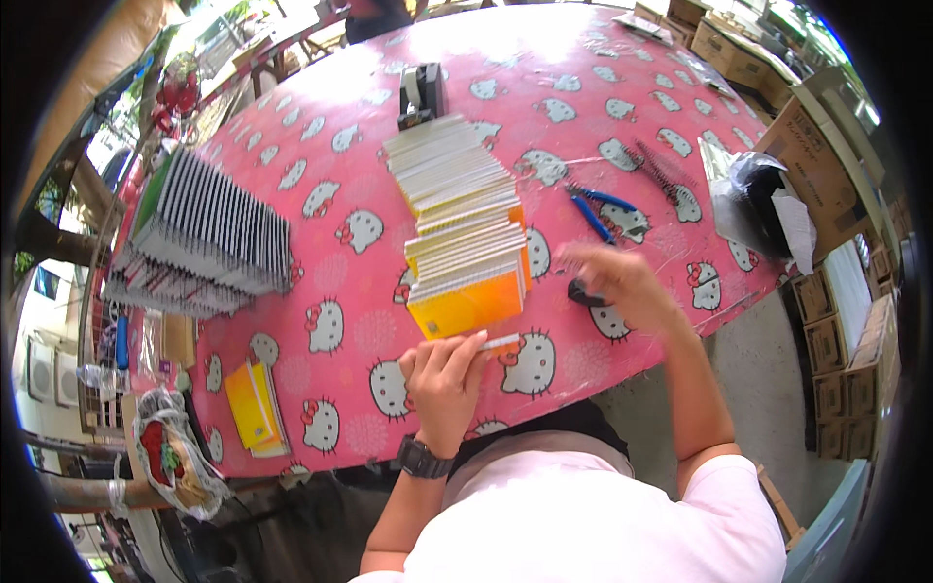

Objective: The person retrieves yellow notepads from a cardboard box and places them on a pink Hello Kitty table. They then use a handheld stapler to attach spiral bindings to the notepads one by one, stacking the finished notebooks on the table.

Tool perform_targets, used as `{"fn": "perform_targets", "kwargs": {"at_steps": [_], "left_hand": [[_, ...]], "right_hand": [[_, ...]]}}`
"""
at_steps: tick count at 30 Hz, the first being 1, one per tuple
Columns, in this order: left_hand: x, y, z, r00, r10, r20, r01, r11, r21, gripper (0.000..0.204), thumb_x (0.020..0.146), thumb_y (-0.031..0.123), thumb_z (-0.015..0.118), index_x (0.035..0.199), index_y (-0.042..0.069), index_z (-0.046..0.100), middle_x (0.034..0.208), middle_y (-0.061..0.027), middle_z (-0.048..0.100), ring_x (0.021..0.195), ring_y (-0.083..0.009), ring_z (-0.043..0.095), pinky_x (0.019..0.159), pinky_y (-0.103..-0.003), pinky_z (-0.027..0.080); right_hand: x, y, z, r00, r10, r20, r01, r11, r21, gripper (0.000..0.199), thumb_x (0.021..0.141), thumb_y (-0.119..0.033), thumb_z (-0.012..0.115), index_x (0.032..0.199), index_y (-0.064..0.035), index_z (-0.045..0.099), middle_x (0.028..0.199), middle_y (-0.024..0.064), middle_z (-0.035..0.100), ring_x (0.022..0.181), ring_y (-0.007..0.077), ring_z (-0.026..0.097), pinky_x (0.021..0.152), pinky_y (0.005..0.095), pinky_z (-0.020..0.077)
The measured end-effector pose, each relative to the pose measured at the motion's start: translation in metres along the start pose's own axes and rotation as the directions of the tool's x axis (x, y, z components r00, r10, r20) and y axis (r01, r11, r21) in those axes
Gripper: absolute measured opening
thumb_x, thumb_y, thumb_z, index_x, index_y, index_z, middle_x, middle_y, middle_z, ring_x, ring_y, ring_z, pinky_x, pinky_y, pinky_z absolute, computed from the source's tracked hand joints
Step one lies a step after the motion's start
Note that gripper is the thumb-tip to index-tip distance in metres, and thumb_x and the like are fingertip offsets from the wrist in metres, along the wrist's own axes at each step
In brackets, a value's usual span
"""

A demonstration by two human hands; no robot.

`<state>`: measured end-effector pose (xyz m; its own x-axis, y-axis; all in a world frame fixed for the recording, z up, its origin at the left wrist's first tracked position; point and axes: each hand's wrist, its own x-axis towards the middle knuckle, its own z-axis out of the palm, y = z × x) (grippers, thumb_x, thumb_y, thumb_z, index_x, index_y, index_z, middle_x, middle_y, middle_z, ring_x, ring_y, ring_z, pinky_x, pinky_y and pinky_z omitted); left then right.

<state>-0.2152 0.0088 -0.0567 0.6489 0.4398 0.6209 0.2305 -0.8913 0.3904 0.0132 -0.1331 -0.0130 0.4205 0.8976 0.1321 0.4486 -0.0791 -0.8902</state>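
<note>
A long row of yellow-orange notebooks point(466, 305) stands on edge down the middle of the table. At its near end my left hand point(447, 379), wearing a black watch, is closed over a thin notebook point(502, 342) that shows mostly as a white edge under the fingers. My right hand point(622, 282) is raised to the right of the row, smeared by motion, so its fingers cannot be read. Just beneath it lies a small black object point(584, 292), partly hidden. Blue-handled pliers point(595, 209) lie beyond that hand.
Tall stacks of spiral-bound notebooks point(214, 228) stand at left. A few yellow notebooks point(255, 408) lie near the front-left edge. A tape dispenser point(420, 97) sits behind the row. Dark wire coils point(669, 177) lie at right, beside plastic bags point(743, 199) and a cardboard box point(814, 165).
</note>
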Motion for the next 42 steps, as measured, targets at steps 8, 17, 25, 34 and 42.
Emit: {"fn": "perform_targets", "kwargs": {"at_steps": [8,17,25,34,42], "left_hand": [[-0.001,-0.005,-0.002,1.000,-0.029,-0.008,0.029,0.999,-0.023,0.016,0.076,0.020,0.074,0.090,0.015,0.070,0.079,0.0029,0.064,0.076,-0.0148,0.057,0.074,-0.031,0.036],[0.001,-0.003,-0.003,0.999,-0.040,0.008,0.041,0.997,-0.059,0.015,0.076,0.018,0.073,0.090,0.013,0.071,0.079,0.0008,0.065,0.075,-0.0170,0.055,0.074,-0.032,0.035],[0.000,-0.001,-0.006,0.998,-0.053,0.046,0.055,0.997,-0.050,0.018,0.075,0.018,0.074,0.092,0.013,0.070,0.082,0.0009,0.064,0.079,-0.0169,0.057,0.075,-0.032,0.035],[0.009,0.020,-0.001,0.970,0.046,0.238,0.002,0.980,-0.198,0.025,0.074,0.019,0.073,0.097,0.012,0.065,0.095,-0.0031,0.062,0.091,-0.0208,0.057,0.080,-0.036,0.036],[0.004,0.017,-0.013,0.967,0.052,0.251,0.007,0.973,-0.230,0.018,0.079,0.027,0.070,0.089,0.012,0.065,0.095,-0.0022,0.063,0.088,-0.0195,0.059,0.078,-0.035,0.036]], "right_hand": [[-0.002,-0.004,0.046,0.988,-0.141,0.058,0.138,0.989,0.043,0.022,0.075,0.003,0.069,0.095,-0.0043,0.065,0.089,0.0061,0.061,0.080,0.0181,0.060,0.069,0.0280,0.0485],[-0.001,0.000,0.042,0.966,-0.188,0.180,0.180,0.982,0.060,0.024,0.075,0.007,0.064,0.097,-0.0027,0.064,0.087,0.0054,0.060,0.083,0.0188,0.058,0.071,0.0299,0.0484],[-0.001,0.009,0.042,0.926,-0.084,0.369,0.039,0.991,0.128,0.020,0.082,0.002,0.062,0.102,-0.0017,0.062,0.085,0.0063,0.059,0.076,0.0157,0.058,0.070,0.0276,0.0479],[-0.002,-0.010,0.042,0.867,0.092,0.490,-0.161,0.982,0.100,0.032,0.092,-0.019,0.058,0.120,-0.0038,0.054,0.095,0.0101,0.062,0.081,0.0169,0.060,0.070,0.0294,0.0485],[-0.010,0.049,0.010,0.968,0.001,-0.250,-0.175,0.715,-0.677,0.077,0.061,-0.046,0.080,0.122,-0.0091,0.052,0.136,0.0207,0.040,0.122,0.0364,0.039,0.100,0.0499,0.0340]]}}
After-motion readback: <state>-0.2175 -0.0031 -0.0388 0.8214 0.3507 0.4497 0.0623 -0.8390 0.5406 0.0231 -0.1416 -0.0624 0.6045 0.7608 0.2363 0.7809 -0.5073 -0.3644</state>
